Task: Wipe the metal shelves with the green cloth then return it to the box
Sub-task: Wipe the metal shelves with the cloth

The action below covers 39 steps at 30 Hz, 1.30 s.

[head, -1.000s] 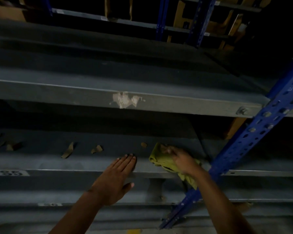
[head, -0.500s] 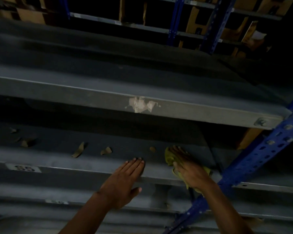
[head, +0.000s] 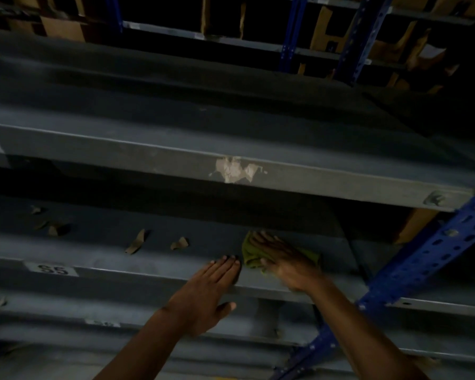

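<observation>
My right hand [head: 281,260] lies flat on the green cloth [head: 251,255], fingers spread and pressing it down on the metal shelf [head: 159,239] rather than gripping it. The cloth bunches out under my fingertips on the far side and under the heel of my palm to the right. Just left of it, nearly touching the cloth, my left hand [head: 206,293] rests open and empty, fingers on the shelf's front lip, thumb hanging below the edge.

With only a flat palm on the cloth, a quick stroke could let it slide out from under me and drop off the front edge into the shelves below. The light is poor, so I may miss patches, especially far back under the upper shelf [head: 313,182], where I cannot see the surface at all.

Further left of my left hand, several scraps of torn cardboard [head: 136,241] lie on the same shelf. Wiping that way will likely push them ahead of the cloth and over the lip instead of lifting them. To the right, the blue upright [head: 433,250] stands close, and a wide stroke could knock my knuckles against it.

The box for the cloth is nowhere in my view.
</observation>
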Available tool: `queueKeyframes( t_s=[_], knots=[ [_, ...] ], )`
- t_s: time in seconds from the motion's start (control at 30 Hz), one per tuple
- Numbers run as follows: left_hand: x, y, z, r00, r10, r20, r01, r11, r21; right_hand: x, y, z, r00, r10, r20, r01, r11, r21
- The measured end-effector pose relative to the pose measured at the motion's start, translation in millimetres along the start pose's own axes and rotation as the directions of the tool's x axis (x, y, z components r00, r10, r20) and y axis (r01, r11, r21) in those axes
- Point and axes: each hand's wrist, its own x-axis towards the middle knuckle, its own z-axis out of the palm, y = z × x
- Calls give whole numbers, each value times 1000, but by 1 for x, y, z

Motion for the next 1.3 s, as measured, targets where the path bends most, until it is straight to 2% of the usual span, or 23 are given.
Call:
queueKeyframes(
  t_s=[0.07, 0.13, 0.17, 0.23, 0.4, 0.5, 0.6, 0.67, 0.73, 0.8, 0.87, 0.93, 1.0, 1.07, 1.13, 1.2, 1.3],
  knots=[
    [-6, -6, -1, 1000, -17, -3, 16, 998, -57, -16, -1, 6, 999, 43, -15, -41, 989, 142],
    [-22, -16, 0, 999, -52, -6, 52, 998, -47, -26, -2, 5, 987, 150, -60, -123, 937, 328],
    [-30, -21, 1, 997, -73, -16, 72, 997, -35, -27, -1, 4, 973, 214, -87, -168, 916, 363],
    [-42, -27, 2, 995, -92, -33, 91, 996, -8, -18, -2, -1, 962, 249, -114, -206, 932, 299],
    [-42, -24, -1, 995, -103, -5, 102, 993, -51, -1, -19, -3, 986, 151, -75, -141, 983, 115],
    [-43, -26, -1, 995, -97, 12, 97, 993, -73, -7, -34, -2, 997, 65, -51, -57, 987, 147],
    [-44, -29, -2, 996, -82, 20, 83, 994, -67, -25, -44, 2, 999, 1, -34, 9, 950, 313],
    [-44, -29, -3, 997, -76, 31, 78, 994, -78, -36, -35, 1, 996, 66, -64, -41, 940, 338],
    [-43, -29, -3, 996, -79, 34, 82, 993, -81, -37, -18, -3, 971, 199, -130, -166, 960, 227],
    [-42, -28, -3, 996, -83, 41, 86, 994, -74, -30, -8, -7, 958, 259, -122, -244, 962, 121],
    [-42, -29, -1, 996, -85, 41, 88, 993, -78, -22, -13, -7, 965, 249, -81, -242, 967, 82],
    [-42, -30, 1, 996, -87, 31, 89, 992, -91, -21, -21, -5, 981, 182, -67, -177, 981, 77],
    [-41, -30, 1, 995, -89, 34, 91, 992, -88, -28, -27, -6, 995, 87, -50, -79, 986, 145],
    [-42, -30, -1, 995, -86, 54, 91, 992, -86, -40, -28, -6, 997, 56, -44, -42, 964, 262],
    [-42, -31, -3, 992, -100, 76, 108, 988, -112, -48, -21, -8, 981, 154, -115, -119, 957, 265],
    [-41, -29, -4, 992, -104, 74, 112, 987, -114, -46, -8, -13, 950, 276, -149, -248, 952, 179],
    [-41, -25, -4, 992, -108, 70, 114, 990, -88, -32, -4, -11, 970, 226, -89, -225, 974, 14]
  ],
)
